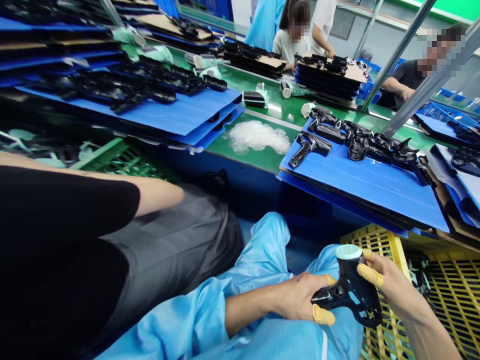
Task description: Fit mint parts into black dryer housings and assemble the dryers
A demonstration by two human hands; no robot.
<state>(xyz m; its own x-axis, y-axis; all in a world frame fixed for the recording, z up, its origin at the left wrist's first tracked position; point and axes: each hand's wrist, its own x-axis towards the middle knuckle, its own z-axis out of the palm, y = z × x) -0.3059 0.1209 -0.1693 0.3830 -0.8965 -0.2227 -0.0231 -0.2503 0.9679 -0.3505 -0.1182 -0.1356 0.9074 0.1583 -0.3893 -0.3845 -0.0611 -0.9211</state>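
In my hands, over my lap, is a glossy black gun-shaped plastic housing, much like a hair dryer shell. A pale mint disc covers its upturned round end, and small light-blue patches show on its side. My left hand is closed around the handle part, coming from the left. On the other side, my right hand grips the barrel just below the disc. Yellow finger cots cover some fingertips of both hands. Part of the handle is hidden by my left fingers.
Blue sheets bearing several black housings lie at the right; another stack is at the left. Clear round discs are heaped between them. A yellow crate stands beside my right arm. A co-worker sits close on my left.
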